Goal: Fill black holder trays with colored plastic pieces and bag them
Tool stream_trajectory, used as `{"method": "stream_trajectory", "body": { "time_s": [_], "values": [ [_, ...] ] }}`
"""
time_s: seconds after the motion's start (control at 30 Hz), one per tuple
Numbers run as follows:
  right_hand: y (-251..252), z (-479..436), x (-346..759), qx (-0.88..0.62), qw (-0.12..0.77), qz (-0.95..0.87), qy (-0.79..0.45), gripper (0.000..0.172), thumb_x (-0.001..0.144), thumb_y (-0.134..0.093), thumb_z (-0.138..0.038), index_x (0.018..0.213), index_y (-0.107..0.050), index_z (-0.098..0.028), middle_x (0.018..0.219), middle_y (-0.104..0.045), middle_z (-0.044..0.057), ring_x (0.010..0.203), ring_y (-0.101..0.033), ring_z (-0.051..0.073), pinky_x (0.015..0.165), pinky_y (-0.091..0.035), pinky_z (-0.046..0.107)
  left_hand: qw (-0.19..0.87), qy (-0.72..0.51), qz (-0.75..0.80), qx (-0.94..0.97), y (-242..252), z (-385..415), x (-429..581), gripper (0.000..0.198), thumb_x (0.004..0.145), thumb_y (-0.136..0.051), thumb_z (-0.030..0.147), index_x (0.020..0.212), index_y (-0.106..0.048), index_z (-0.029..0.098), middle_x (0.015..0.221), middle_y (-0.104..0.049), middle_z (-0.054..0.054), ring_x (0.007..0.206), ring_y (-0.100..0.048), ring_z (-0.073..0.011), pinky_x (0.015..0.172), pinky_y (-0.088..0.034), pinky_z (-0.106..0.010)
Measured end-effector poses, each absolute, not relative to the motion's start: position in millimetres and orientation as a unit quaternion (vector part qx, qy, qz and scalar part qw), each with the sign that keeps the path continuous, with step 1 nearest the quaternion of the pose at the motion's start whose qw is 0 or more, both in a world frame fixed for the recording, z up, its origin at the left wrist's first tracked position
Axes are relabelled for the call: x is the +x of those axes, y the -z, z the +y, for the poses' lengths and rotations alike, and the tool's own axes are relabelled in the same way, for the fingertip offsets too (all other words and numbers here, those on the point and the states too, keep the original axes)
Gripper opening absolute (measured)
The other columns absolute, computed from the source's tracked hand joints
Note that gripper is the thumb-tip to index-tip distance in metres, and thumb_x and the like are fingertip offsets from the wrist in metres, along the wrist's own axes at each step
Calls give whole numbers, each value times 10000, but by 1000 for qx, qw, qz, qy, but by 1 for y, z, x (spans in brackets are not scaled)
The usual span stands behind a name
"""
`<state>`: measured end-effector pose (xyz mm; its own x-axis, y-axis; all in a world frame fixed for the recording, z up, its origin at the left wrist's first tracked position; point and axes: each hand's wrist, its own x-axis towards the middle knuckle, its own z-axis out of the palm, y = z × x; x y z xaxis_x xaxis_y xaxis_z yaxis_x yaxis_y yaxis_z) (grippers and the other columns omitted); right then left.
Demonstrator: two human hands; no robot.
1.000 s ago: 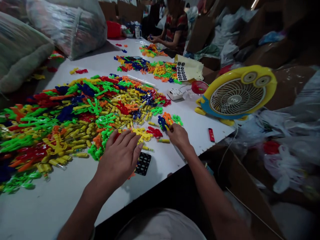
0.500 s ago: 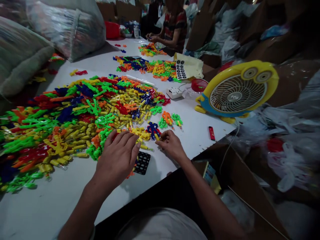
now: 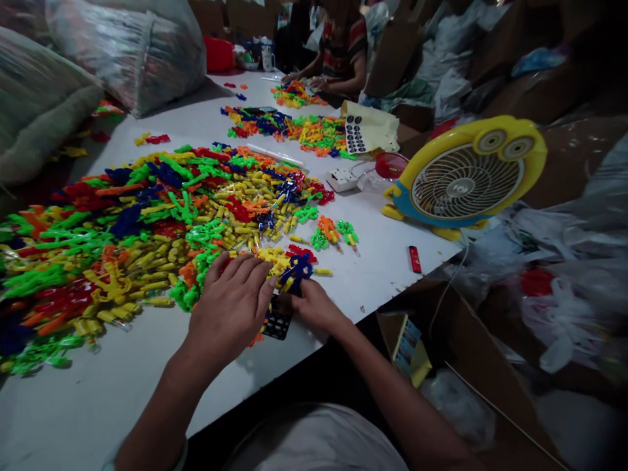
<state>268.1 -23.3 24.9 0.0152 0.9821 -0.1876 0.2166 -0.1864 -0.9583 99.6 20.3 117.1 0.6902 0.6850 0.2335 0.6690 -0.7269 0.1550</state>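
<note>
My left hand (image 3: pixel 234 294) lies palm down over the near edge of the pile of plastic pieces (image 3: pixel 206 186), fingers stretched and side by side; whatever is under the palm is hidden. Close to its thumb, my right hand (image 3: pixel 318 306) is closed on a dark blue plastic figure (image 3: pixel 297 271), though its fingertips are partly hidden. A yellow tube (image 3: pixel 322 271) sticks out to the right of the blue figure. Beneath and between the hands, a black tray with holes (image 3: pixel 277 324) shows in part. Red and yellow pieces crowd just behind the blue figure.
Orange and green figures (image 3: pixel 328 229) with tubes lie right of the pile. A yellow fan (image 3: pixel 458 186), a red lighter (image 3: pixel 415 260) and a white power strip (image 3: pixel 342 179) stand or lie farther right. Large filled bags (image 3: pixel 132 59) occupy the back left. A person (image 3: pixel 343 55) sits across.
My right hand has moved left and closed on the blue figure, which has shifted toward me. The yellow tube now points right. My left hand has hardly moved.
</note>
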Motion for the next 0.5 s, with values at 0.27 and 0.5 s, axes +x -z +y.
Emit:
{"method": "stream_trajectory", "body": {
  "time_s": [0.27, 0.5],
  "values": [
    [-19, -25, 245, -638, 403, -554, -351, 165, 792, -575, -232, 944, -618, -188, 880, -660, 22, 745, -576, 165, 662, -471, 256, 30, -133, 373, 918, -116, 20, 99, 420, 982, -340, 373, 1239, -606, 173, 1266, -646, -96, 1261, -512, -285, 1131, -264, -528],
    [-24, -20, 237, -691, 301, -570, -326, 252, 869, -510, -317, 1066, -601, -189, 943, -689, 107, 751, -612, 230, 635, -457, 323, 33, -124, 315, 940, -117, 17, 100, 475, 960, -407, 433, 1432, -400, 380, 1419, -544, 1, 1305, -461, -337, 1101, -210, -632]
  ]
}}
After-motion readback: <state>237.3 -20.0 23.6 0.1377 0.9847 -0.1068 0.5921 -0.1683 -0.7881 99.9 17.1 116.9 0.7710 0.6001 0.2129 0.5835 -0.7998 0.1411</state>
